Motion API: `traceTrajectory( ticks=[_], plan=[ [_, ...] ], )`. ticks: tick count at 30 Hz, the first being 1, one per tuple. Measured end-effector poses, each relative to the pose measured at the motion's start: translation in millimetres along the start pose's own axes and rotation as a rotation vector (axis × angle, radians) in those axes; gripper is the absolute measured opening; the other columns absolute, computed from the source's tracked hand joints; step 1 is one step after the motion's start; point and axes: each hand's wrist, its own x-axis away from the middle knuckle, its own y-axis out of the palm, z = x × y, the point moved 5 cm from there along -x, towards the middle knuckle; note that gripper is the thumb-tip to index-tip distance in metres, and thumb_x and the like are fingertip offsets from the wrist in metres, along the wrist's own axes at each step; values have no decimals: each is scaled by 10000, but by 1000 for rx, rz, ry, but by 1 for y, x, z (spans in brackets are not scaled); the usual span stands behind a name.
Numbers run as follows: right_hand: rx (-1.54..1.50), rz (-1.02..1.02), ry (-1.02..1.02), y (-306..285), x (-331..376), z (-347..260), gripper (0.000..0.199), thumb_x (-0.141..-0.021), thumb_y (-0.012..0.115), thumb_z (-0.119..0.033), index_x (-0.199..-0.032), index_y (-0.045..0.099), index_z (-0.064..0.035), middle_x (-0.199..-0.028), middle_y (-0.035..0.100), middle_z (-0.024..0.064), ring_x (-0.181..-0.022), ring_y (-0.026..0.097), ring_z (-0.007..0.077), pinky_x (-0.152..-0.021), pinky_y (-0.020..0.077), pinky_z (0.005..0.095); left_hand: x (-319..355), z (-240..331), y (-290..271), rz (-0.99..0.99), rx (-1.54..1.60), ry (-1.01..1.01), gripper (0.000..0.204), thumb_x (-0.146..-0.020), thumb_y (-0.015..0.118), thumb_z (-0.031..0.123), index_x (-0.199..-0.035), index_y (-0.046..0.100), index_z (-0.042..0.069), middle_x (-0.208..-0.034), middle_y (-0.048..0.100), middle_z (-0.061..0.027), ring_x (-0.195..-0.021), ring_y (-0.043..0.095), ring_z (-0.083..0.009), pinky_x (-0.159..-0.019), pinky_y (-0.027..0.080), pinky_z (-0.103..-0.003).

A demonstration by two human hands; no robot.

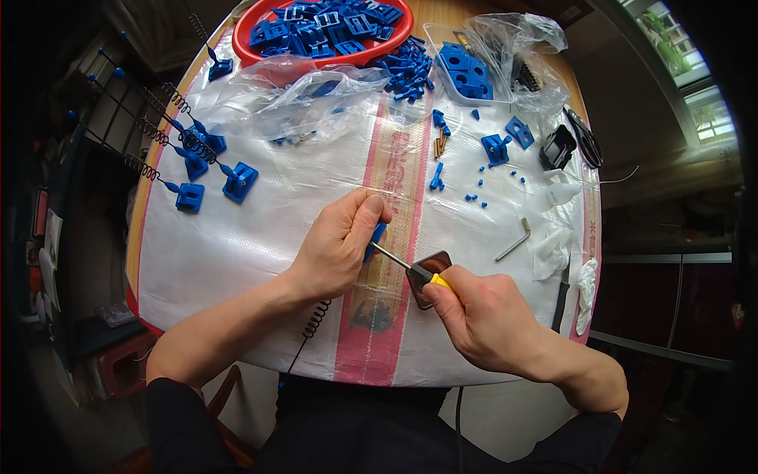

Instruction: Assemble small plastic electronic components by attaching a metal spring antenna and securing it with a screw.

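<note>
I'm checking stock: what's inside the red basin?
Blue parts, some frame-shaped, are heaped in the red basin. Its bottom and whatever lies beneath the top pieces are covered from view.

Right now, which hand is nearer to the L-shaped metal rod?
The right. The right hand, holding the screwdriver, is just below the rod in the picture; the left hand, gripping a blue part, is farther off, to the rod's left.
</note>
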Motion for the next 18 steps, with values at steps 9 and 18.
traceTrajectory(
  ticks=[9, 18],
  plan=[
    [-806, -226, 470, 4, -2, 26, 350, -1018, 601, -309, -958, 642, 34, -710, 632, 31, -639, 552, 82, -559, 421, 272, -3, 8, -1, -97, 24, -108, 298, -1112, 450, 306, -1175, 590, 50, -816, 548, 47, -707, 470, -22, -622, 386, -186],
    [-335, 55, 232, -28, 0, 29, 256, -994, 633, -213, -1008, 684, 37, -814, 723, 160, -674, 683, 219, -648, 517, 341, -5, 7, -4, -286, 480, -317, 430, -1068, 548, 256, -1416, 487, 11, -1093, 677, -106, -937, 622, -114, -862, 515, -263]
  ],
)
